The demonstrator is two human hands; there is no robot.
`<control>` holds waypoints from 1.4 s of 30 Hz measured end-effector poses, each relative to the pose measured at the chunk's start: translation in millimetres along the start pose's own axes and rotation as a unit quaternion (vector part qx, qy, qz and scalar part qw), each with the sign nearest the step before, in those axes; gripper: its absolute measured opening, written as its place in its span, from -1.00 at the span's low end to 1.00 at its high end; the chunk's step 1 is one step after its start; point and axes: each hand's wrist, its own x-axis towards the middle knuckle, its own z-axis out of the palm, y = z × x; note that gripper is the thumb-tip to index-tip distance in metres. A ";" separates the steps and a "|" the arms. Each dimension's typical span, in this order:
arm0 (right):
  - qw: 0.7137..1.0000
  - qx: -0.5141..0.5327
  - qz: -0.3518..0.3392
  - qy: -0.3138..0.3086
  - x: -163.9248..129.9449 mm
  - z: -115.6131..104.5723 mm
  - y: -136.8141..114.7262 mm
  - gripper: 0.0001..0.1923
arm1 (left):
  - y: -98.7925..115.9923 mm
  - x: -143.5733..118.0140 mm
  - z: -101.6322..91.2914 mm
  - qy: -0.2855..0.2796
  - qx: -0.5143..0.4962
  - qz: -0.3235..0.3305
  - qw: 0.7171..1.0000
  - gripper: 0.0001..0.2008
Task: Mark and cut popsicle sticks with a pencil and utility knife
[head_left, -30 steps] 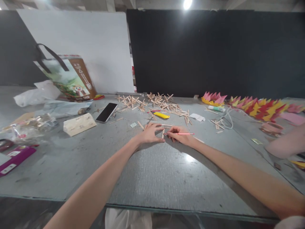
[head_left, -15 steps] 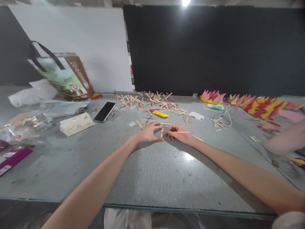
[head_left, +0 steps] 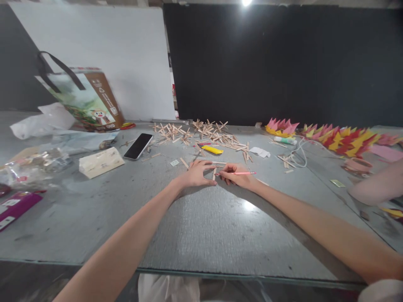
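Note:
My left hand rests on the grey table, thumb and forefinger curved around a short wooden stick. Its thumb and forefinger meet the stick's two ends and keep it in place. A slim pink pencil lies in the closed fingers of my right hand, its tip side pointing left at the stick. Just beyond my hands is a pale flat strip, partly covered by fingers. Behind that lies a yellow utility knife. Another loose wooden stick is beside my left fingers.
A heap of crossed wooden sticks lies farther back. To the left are a phone, a carrier bag and plastic packets. On the right are paper petal crowns, a white cord, a tape roll and another person's arm.
Both hands, the stick and the pencil keep nearly the same positions. The whole view has shifted very slightly.

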 end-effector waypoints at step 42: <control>1.000 -0.009 0.012 -0.015 0.4 -1.4 -3.3 -0.56 | -4.3 1.8 2.8 0.007 -0.001 0.010 1.000 -0.14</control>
